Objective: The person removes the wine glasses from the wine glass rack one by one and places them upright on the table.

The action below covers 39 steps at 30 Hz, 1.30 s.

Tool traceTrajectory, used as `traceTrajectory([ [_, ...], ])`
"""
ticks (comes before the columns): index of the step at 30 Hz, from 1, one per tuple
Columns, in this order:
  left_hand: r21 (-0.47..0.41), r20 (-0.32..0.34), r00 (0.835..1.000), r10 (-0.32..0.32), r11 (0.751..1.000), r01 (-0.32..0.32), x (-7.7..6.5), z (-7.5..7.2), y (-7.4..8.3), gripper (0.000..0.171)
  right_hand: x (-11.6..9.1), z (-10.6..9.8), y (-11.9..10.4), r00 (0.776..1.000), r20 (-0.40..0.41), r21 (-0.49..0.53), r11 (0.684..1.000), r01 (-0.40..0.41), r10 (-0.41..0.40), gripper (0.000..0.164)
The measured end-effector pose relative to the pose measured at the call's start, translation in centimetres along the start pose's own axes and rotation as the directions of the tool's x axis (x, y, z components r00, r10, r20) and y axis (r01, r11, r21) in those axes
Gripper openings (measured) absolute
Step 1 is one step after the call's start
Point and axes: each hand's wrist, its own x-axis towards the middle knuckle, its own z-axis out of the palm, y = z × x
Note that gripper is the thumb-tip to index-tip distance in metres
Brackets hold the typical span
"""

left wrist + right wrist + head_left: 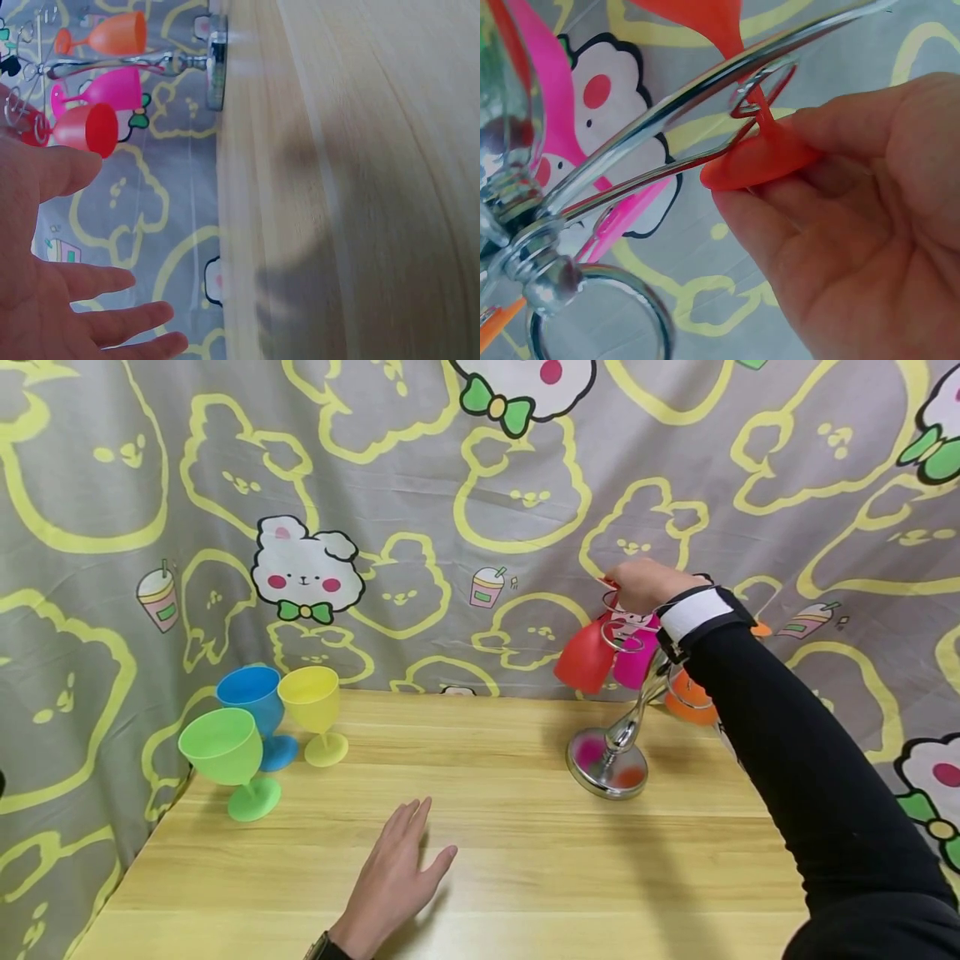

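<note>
Right hand (647,587) pinches the red cup (587,658) by its foot at the rack (624,732) — left hand (393,877), fingers straight, holds nothing, well left of the rack!

Before me hung the grey cloth (420,502), creased, yellow outlines (461,485) all across it, a white bunny (303,560) grinning! Below stretched the table (465,752), pale, wood-grained, catching a soft sheen (517,877)!

In these three views, I cannot read any text, label, brand, number or sign.
</note>
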Motion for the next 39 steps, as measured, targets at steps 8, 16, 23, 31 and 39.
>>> traceTrajectory([
  [8, -0.008, 0.011, 1.000, -0.014, 1.000, 0.015, 0.0, -0.1, -0.4, 0.076, -0.8, 0.1, 0.7, 0.999, -0.003, -0.059, 0.997, 0.041, -0.041, 0.030],
  [16, -0.008, 0.014, 1.000, -0.015, 1.000, 0.015, -0.2, -0.1, -0.9, 0.075, -2.9, 0.8, -0.5, 0.999, -0.049, -0.085, 0.996, 0.015, -0.020, 0.021],
  [23, -0.023, 0.016, 1.000, -0.022, 0.999, 0.022, -0.2, 0.1, -0.8, 0.074, -4.4, 1.1, -2.9, 0.990, -0.130, -0.049, 0.997, 0.056, -0.062, 0.021],
  [31, -0.026, 0.023, 0.999, -0.023, 0.999, 0.023, -0.4, 0.2, -0.8, 0.075, -5.3, 1.2, -6.1, 0.973, -0.212, -0.009, 0.996, 0.090, -0.090, 0.046],
  [39, -0.032, 0.031, 0.999, -0.029, 0.999, 0.030, -0.5, 0.1, -0.8, 0.075, -7.4, 2.0, -9.5, 0.918, -0.374, 0.020, 0.989, 0.147, -0.129, 0.052],
])
